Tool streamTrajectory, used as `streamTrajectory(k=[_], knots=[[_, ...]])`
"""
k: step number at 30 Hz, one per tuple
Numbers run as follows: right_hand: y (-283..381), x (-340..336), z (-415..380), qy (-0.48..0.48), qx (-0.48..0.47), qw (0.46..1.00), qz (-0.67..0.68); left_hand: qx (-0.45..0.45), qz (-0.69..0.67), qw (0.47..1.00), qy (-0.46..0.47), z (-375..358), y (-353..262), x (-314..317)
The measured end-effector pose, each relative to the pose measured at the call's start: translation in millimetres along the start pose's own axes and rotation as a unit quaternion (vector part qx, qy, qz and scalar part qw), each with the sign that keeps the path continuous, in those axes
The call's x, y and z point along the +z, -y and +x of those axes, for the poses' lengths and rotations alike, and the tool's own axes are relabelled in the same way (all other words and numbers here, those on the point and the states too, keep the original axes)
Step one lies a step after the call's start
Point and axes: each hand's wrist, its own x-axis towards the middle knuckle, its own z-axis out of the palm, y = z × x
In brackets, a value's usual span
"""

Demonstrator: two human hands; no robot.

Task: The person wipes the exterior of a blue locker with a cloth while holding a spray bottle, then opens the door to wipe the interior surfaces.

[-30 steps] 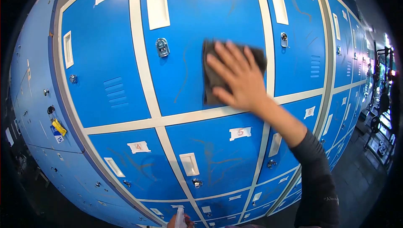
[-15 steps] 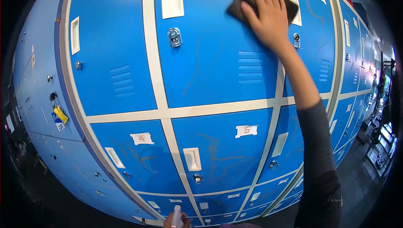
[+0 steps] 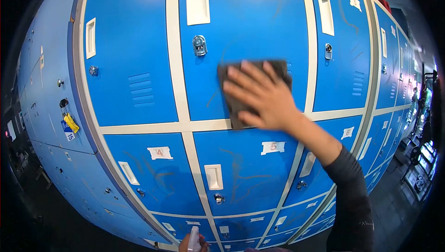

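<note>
My right hand (image 3: 264, 95) presses a dark grey cloth (image 3: 235, 108) flat against the upper middle blue locker door (image 3: 241, 25), fingers spread over it. The cloth covers the lower part of that door, and its bottom edge reaches the cream frame. Blurring shows in the fingers. Low in the view, my left hand (image 3: 184, 242) is closed round a spray bottle (image 3: 194, 240) with a pale top; most of the bottle is hidden. Brownish streaks (image 3: 241, 175) mark the door labelled 5 below the cloth.
Locker doors carry metal latches (image 3: 199, 46) and recessed cream handles (image 3: 198, 1) that stand out around the hand. At left, a key with a yellow tag (image 3: 71, 123) hangs from a paler locker. Gym equipment (image 3: 417, 154) stands at far right.
My right hand has swept the cloth down and to the left, from the door's upper right to its lower part. My left hand stays low with the spray bottle.
</note>
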Motion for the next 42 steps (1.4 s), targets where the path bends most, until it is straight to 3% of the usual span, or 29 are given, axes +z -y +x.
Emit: streamTrajectory(k=[3, 6, 9, 12, 15, 19, 21, 23, 24, 27, 30, 34, 39, 42], knots=[[-46, -8, 59, -0.112, 0.036, 0.992, -0.045, 0.072, -0.003, 0.997, 0.010, -2, -4, 1], [-100, -12, 117, -0.215, 0.061, 0.968, -0.115, 0.069, -0.030, 0.997, -0.001, -4, -20, 1], [-116, -33, 153, -0.256, 0.134, 0.952, -0.104, 0.035, 0.031, 0.999, 0.001, -5, -6, 1], [-98, -24, 152, -0.263, 0.149, 0.945, -0.125, 0.095, -0.001, 0.995, -0.023, -9, 0, 2], [-58, 3, 112, -0.229, 0.092, 0.964, -0.101, 0.071, 0.011, 0.997, -0.009, -13, -15, -5], [37, 10, 33, -0.056, 0.117, 0.991, 0.018, -0.065, -0.097, 0.993, -0.006, -17, -19, -10], [74, 20, 0, 0.016, 0.052, 0.996, 0.068, -0.087, -0.140, 0.986, 0.009, -15, -12, -15], [88, 26, -12, 0.079, -0.079, 0.988, 0.109, -0.118, -0.221, 0.968, -0.006, -17, -28, -17], [87, 29, -13, 0.083, -0.081, 0.986, 0.120, -0.134, -0.262, 0.956, -0.012, -16, -35, -18], [62, 23, 5, 0.057, -0.084, 0.988, 0.121, -0.102, -0.159, 0.982, 0.000, -10, -38, -22], [10, 9, 42, -0.051, 0.025, 0.998, 0.040, -0.036, -0.128, 0.991, 0.002, -11, -29, -20], [-67, -6, 100, -0.212, 0.103, 0.967, -0.096, -0.078, -0.174, 0.981, 0.021, -12, -33, -22], [-103, -27, 141, -0.250, 0.170, 0.946, -0.117, -0.035, -0.155, 0.987, 0.012, -9, -16, -22], [-76, -16, 126, -0.250, 0.155, 0.943, -0.159, -0.136, -0.222, 0.966, -0.008, -10, -25, -21]])
